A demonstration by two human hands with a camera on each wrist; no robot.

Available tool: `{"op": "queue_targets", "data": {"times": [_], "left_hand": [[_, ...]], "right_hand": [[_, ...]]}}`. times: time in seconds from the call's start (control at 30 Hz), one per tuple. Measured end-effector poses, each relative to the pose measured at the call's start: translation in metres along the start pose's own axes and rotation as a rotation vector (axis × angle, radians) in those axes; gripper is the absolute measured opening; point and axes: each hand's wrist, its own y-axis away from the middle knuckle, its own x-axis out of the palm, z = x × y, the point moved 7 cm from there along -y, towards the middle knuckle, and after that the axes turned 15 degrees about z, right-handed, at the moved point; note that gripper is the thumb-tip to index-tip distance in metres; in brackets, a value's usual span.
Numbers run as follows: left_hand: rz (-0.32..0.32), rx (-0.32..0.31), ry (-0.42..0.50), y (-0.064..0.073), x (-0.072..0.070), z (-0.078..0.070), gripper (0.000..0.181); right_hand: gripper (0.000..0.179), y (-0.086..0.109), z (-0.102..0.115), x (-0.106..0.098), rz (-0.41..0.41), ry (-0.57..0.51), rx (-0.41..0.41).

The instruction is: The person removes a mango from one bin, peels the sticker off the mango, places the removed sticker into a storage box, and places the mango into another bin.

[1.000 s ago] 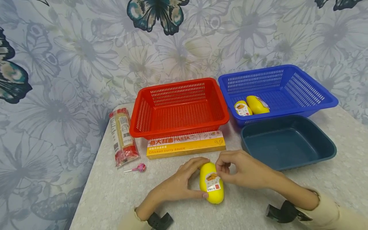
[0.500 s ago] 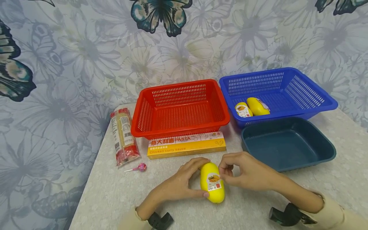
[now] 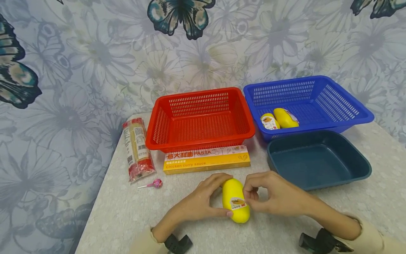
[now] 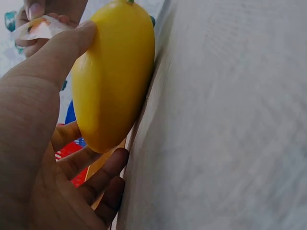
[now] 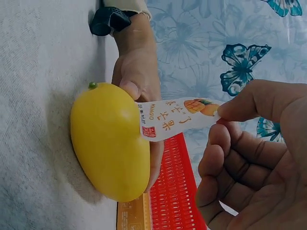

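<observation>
A smooth yellow mango (image 3: 233, 190) lies on the table, and my left hand (image 3: 203, 199) holds it from the left, fingers at its far end and thumb near its front end. In the left wrist view that thumb presses the side of the mango (image 4: 115, 72). My right hand (image 3: 276, 195) is just right of the fruit. Between its thumb and forefinger it pinches one end of a white label (image 5: 170, 115) printed "MANGO". Much of the label stands off the skin, stretched toward the right hand (image 5: 259, 148); its other end still touches the mango (image 5: 110, 143).
Behind the hands lies a yellow pasta box (image 3: 206, 164), against a red basket (image 3: 200, 146). Two labelled mangoes (image 3: 285, 118) are in the blue basket (image 3: 345, 121). A dark teal tub (image 3: 317, 183) stands at right. Far left are a noodle packet (image 3: 137, 148) and a lollipop (image 3: 157, 183).
The label has come further off the mango, drawn by the right hand, which has shifted slightly right and toward the front. The left hand keeps its hold. The camera view has shifted a little.
</observation>
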Motion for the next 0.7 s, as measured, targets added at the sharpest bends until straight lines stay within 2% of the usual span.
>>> {"op": "queue_targets", "data": {"times": [0.17,0.43,0.7], "left_hand": [[-0.005,-0.002,-0.005,0.001,0.001,0.000,0.092],[0.023,-0.015,-0.005,0.001,0.001,0.004,0.093],[0.024,-0.019,-0.025,0.002,0.001,0.005,0.094]], "right_hand": [[0.022,0.005,0.009,-0.011,-0.065,-0.037,-0.045],[0.025,0.016,0.005,-0.035,-0.149,0.039,0.057],[0.027,0.036,-0.001,-0.058,-0.231,0.109,0.035]]}}
